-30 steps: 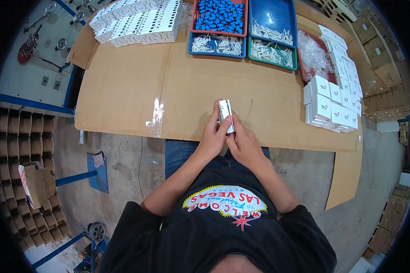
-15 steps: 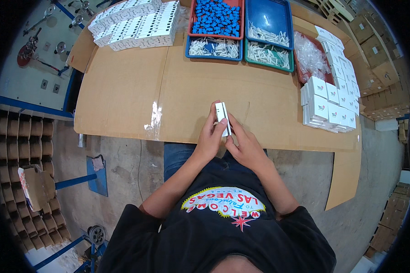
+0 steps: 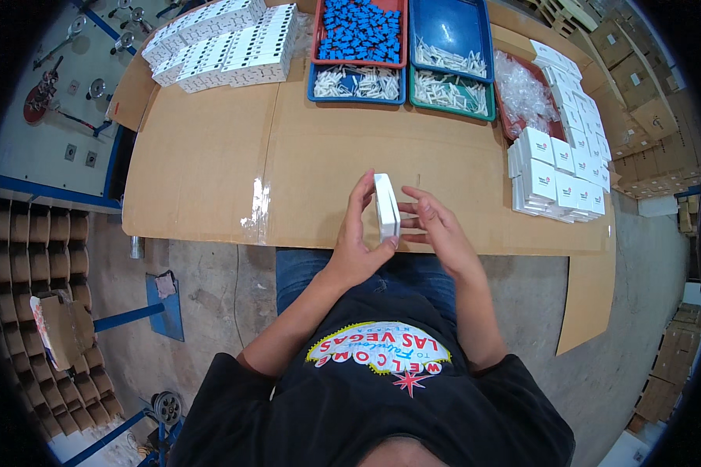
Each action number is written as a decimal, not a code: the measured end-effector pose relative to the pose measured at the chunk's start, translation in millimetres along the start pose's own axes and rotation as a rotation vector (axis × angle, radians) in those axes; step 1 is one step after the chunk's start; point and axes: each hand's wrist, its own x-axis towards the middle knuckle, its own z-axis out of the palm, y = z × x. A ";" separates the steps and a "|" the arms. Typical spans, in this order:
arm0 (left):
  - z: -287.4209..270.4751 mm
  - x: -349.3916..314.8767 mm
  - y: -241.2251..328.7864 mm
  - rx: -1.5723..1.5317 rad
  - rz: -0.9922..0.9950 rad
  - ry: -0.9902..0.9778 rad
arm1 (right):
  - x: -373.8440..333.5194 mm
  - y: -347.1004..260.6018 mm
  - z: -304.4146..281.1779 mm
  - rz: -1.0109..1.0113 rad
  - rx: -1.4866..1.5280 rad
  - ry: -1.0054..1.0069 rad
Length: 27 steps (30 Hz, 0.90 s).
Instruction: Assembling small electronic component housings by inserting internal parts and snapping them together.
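Whether the right hand touches the box by the tabletop's near edge is too small to tell.

I see white on the held box, shading to grey along one side. The tabletop is tan, with shiny clear tape. My view gives red, blue and green trays, bright blue clips with dark specks, and white pegs. I make out black spots in rows on the white left stack, small red marks on the white right stack. The shirt is black, its print white, yellow-edged, with red and blue lettering.
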 end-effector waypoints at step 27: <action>0.7 0.1 1.0 0.229 0.207 0.250 | -4.6 26.2 77.0 -0.236 0.059 0.097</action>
